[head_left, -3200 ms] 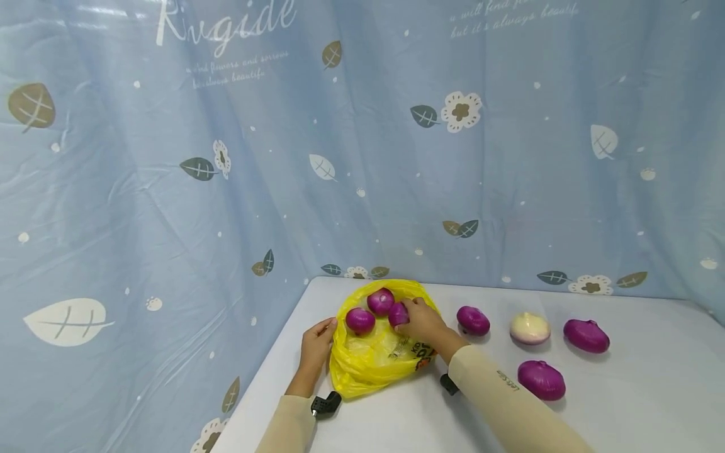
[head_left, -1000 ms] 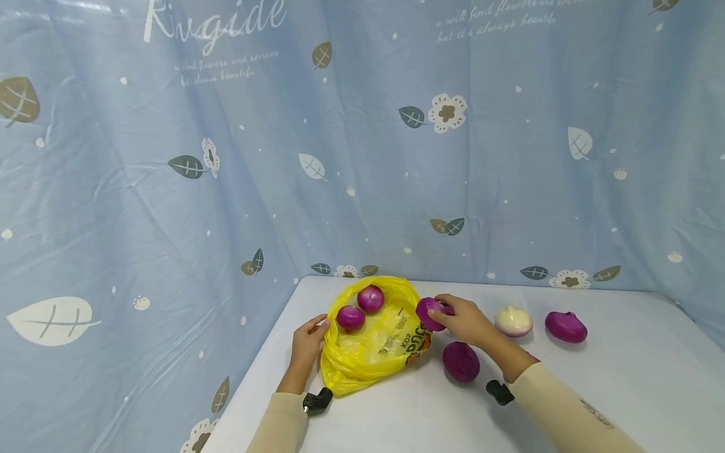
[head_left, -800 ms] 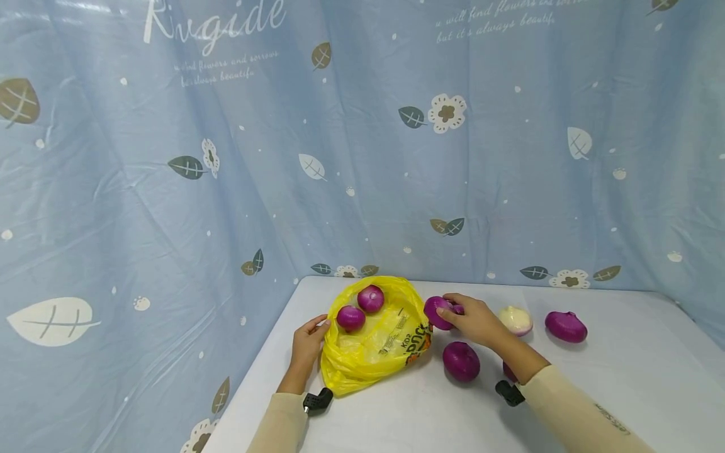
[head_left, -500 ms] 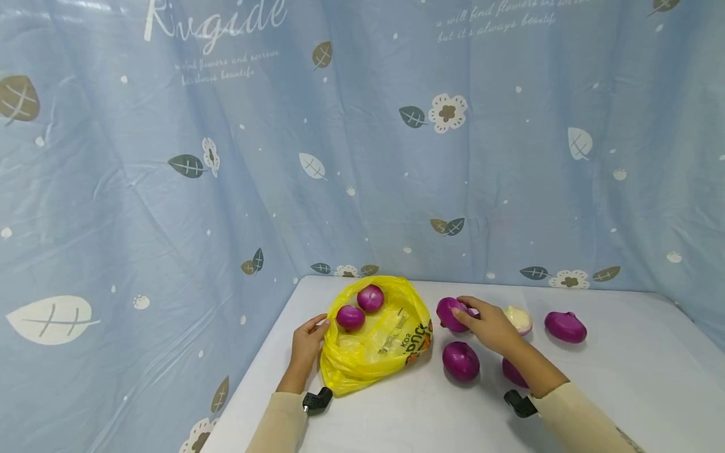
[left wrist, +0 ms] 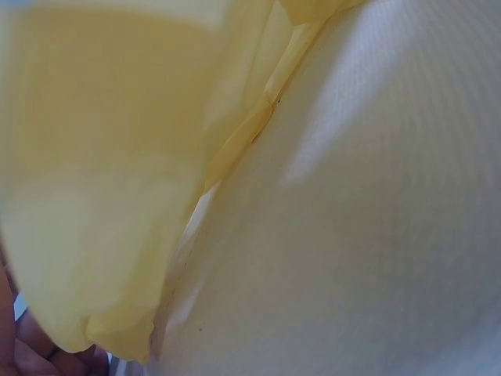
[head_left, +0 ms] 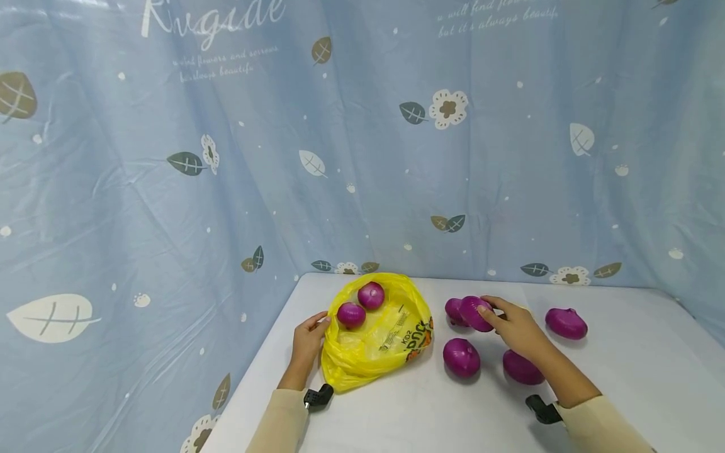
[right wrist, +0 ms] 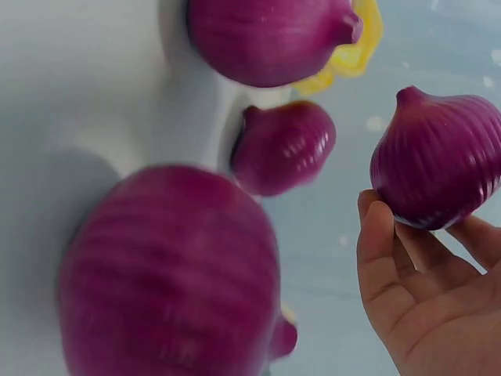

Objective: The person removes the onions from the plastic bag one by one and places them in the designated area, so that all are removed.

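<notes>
Your right hand [head_left: 518, 324], right of centre in the head view, curls its fingers round a purple onion [head_left: 474, 313], lifted just beside another onion [head_left: 454, 311] on the white table [head_left: 623, 377]. Your left hand [head_left: 308, 340] grips the rim of the yellow bag [head_left: 379, 343] at lower centre, seemingly to keep its mouth spread; two onions [head_left: 360, 304] lie inside.

Seven onions [head_left: 461, 357] — one bag [head_left: 379, 352]
</notes>
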`<state>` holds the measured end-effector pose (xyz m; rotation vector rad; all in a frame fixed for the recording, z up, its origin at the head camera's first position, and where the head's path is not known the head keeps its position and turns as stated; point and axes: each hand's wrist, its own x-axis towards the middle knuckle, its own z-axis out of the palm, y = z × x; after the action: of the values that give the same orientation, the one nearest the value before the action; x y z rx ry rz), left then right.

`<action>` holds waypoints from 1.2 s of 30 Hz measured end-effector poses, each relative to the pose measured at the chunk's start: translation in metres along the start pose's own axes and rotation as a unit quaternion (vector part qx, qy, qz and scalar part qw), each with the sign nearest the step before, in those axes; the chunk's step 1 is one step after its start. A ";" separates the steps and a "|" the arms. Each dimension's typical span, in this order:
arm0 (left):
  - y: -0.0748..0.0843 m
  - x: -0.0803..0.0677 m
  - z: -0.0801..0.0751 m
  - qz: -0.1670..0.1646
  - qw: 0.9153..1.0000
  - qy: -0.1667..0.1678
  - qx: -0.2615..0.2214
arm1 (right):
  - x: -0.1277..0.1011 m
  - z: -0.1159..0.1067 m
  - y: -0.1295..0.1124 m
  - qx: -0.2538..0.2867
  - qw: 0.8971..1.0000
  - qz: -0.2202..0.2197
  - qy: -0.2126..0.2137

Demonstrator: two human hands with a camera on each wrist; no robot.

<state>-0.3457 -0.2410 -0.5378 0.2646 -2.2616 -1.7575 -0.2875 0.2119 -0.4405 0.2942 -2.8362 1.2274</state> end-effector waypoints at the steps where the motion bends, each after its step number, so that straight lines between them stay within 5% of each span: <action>1: 0.000 0.000 0.000 0.000 1.000 -0.001 -0.001 | -0.002 -0.002 0.002 -0.002 1.000 0.001 0.001; 36: 0.001 -0.001 0.001 0.000 1.000 0.009 0.001 | -0.050 -0.049 0.064 -0.018 0.997 0.057 0.041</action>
<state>-0.3449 -0.2391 -0.5377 0.2794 -2.2519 -1.7453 -0.2526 0.2979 -0.4581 0.0794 -2.8369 1.1756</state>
